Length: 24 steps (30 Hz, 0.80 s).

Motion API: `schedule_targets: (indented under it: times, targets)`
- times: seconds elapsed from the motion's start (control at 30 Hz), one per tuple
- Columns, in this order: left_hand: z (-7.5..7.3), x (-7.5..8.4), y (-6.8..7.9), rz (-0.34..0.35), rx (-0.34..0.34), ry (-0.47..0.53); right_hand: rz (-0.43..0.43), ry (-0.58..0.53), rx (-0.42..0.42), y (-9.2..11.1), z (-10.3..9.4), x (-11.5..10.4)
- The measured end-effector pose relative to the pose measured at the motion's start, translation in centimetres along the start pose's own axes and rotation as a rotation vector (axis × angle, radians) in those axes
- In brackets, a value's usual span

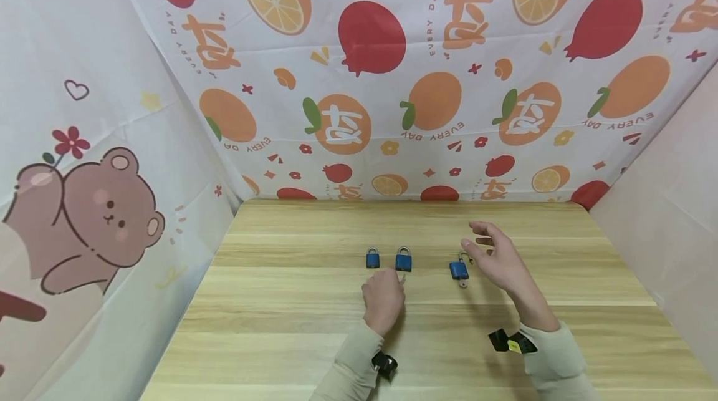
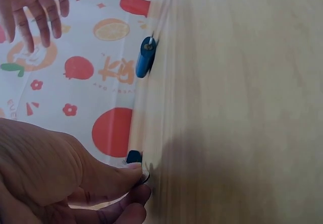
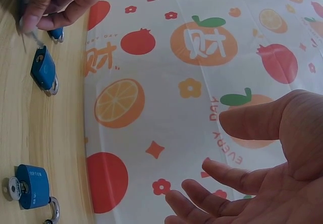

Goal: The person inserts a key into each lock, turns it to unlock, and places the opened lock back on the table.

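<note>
My left hand (image 1: 384,298) pinches a small silver key (image 1: 402,279) between thumb and fingers, just in front of the middle blue padlock (image 1: 403,262). In the right wrist view the key is blurred near that padlock's keyhole end (image 3: 40,57). A smaller blue padlock (image 1: 373,259) lies to its left, its shackle closed like the middle one's. On the right, a third blue padlock (image 1: 459,270) has its shackle swung open and a key (image 3: 14,188) in its keyhole. My right hand (image 1: 499,264) is held over this padlock's right side, fingers spread and holding nothing.
The padlocks lie on a light wood-grain table (image 1: 291,326). A fruit-print cloth (image 1: 381,89) hangs behind its back edge, a bear-print cloth (image 1: 106,214) on the left and a pale cloth (image 1: 662,201) on the right.
</note>
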<state>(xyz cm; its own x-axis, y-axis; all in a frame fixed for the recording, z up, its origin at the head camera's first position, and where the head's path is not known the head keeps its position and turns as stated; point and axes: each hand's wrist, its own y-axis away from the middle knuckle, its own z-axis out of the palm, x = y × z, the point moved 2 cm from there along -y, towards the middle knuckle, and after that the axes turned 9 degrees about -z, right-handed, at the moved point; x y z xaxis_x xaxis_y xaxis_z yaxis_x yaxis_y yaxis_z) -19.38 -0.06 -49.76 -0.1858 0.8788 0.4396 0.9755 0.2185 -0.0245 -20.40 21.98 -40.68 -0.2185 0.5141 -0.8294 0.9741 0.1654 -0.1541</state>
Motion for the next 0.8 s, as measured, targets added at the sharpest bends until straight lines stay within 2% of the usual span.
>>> schedule_targets:
  times: [0.13,0.27,0.57,0.8]
  targets:
    - [-0.6,-0.4,-0.3,0.024,-0.006,0.083,0.003,-0.004,-0.001,0.0,0.1,0.1]
    - [-1.1,-0.6,-0.6,0.041,0.016,0.172,0.001,-0.004,0.001,0.0,0.0,0.3]
    - [-2.7,-0.3,-0.9,-0.026,0.005,0.312,0.000,0.001,0.003,0.0,0.0,0.2]
    - [-3.8,0.2,-1.3,-0.004,0.058,0.398,-0.003,-0.006,0.007,0.0,-0.1,0.2]
